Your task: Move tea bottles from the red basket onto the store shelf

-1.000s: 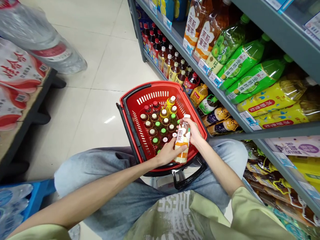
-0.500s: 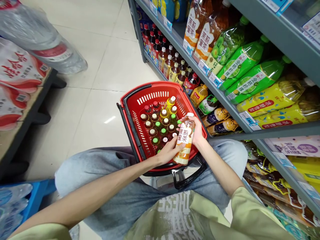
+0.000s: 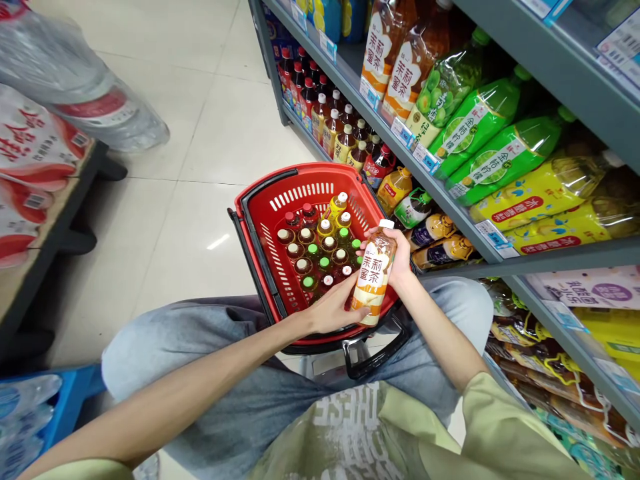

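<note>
A tea bottle [image 3: 373, 277] with a white cap and an orange-and-white label is held tilted over the near right part of a red shopping basket [image 3: 250, 200]. My left hand [image 3: 336, 305] grips its lower part, thumb across the label. Around its upper part, just below the cap, wraps my right hand [image 3: 397, 259]; some of those fingers are hidden behind the bottle. Below, in the basket, stand several upright drink bottles [image 3: 313, 250] with white, green, red and pink-marked caps. The basket sits between my knees, its black handle [image 3: 380, 353] lying on the near side.
On the right, a grey shelf [image 3: 480, 267] carries large tea bottles [image 3: 405, 73] and green bottles [image 3: 465, 133], with small bottles [image 3: 345, 143] on its lowest level. Packs of water [image 3: 40, 140] are stacked on a low wooden stand at left, near a blue crate [image 3: 83, 393].
The tea bottle and both my hands have shifted slightly to the right, and the bottle leans a little more. My view has moved slightly; the bottles in the basket stay in place.
</note>
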`<move>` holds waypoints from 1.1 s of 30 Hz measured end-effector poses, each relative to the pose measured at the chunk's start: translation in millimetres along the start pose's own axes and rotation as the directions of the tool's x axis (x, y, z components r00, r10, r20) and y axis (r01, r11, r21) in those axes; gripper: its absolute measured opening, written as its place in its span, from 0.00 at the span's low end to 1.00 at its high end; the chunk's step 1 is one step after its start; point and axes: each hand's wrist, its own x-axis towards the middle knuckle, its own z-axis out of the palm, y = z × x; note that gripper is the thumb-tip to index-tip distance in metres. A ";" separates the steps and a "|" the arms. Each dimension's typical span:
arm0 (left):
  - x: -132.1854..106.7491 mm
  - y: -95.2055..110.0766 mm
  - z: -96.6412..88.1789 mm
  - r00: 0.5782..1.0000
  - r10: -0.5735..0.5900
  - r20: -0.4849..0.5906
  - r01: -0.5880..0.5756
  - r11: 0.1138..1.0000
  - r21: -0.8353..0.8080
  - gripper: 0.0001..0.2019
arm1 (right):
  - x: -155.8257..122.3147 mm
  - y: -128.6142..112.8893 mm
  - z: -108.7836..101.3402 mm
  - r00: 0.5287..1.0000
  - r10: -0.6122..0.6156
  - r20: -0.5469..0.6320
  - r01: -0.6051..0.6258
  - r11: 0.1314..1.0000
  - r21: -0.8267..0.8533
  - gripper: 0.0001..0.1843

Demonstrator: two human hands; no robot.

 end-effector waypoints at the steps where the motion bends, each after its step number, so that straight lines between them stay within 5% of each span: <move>1: 0.4 0.2 -0.6 1.000 0.009 0.005 -0.009 1.000 -0.003 0.41 | 0.0 -0.2 -0.5 1.000 -0.003 0.004 0.003 1.000 0.007 0.11; 8: -0.7 0.2 -0.3 0.999 -0.034 0.015 0.035 0.997 -0.063 0.42 | -1.6 1.1 4.5 1.000 -0.017 0.009 0.017 1.000 0.000 0.11; 17: -6.4 -10.0 8.7 0.970 -0.240 -0.038 0.213 0.914 -0.346 0.37 | 1.4 11.2 7.4 0.979 0.093 -0.183 -0.103 0.994 -0.045 0.10; 25: -1.0 3.5 2.8 0.978 -0.211 0.001 0.184 0.851 -0.491 0.39 | 2.1 7.5 6.2 0.971 0.129 -0.200 -0.126 0.992 0.027 0.11; 27: 0.9 4.1 -1.3 0.981 -0.189 -0.030 0.160 0.896 -0.414 0.40 | 2.2 8.3 7.1 0.972 0.089 -0.219 -0.088 0.996 0.018 0.12; 30: 4.1 0.6 -6.3 0.969 -0.160 -0.190 0.157 0.987 -0.028 0.44 | 2.7 12.5 9.8 0.966 -0.037 -0.255 0.028 0.999 -0.037 0.12; 33: 7.8 -3.9 -8.7 0.950 -0.110 -0.291 0.202 0.930 0.307 0.49 | 5.2 15.3 13.1 0.946 -0.131 -0.298 0.112 0.990 -0.081 0.12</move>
